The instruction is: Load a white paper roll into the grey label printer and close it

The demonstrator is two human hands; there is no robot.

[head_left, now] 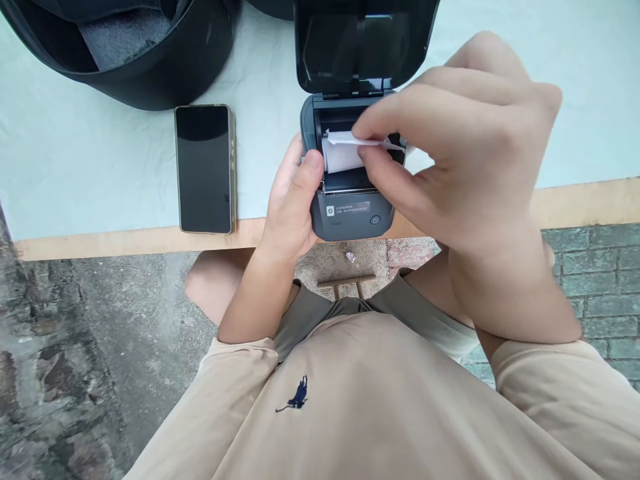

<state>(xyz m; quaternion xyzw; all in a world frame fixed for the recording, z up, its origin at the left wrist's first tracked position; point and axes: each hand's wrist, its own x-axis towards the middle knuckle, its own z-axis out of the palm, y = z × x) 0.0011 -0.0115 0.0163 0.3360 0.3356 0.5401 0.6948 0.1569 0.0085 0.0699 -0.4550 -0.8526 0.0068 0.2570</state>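
Observation:
A dark grey label printer (pixel 350 217) is at the table's front edge, its black lid (pixel 363 50) raised at the back. My left hand (pixel 295 200) grips the printer's left side, the thumb resting on the rim of the opening. Inside the compartment lies a white paper roll (pixel 340 158). My right hand (pixel 465 133) reaches over from the right and pinches the paper's loose end between thumb and forefinger. That end stands up slightly creased from the roll. The right fingers cover part of the compartment's right side.
Left of the printer a smartphone (pixel 204 170) with a dark screen lies by the table's wooden edge (pixel 125 243). Behind it stands a round black zippered case (pixel 165 73), open, with grey lining. A scrap of paper (pixel 351 257) is on the ground below.

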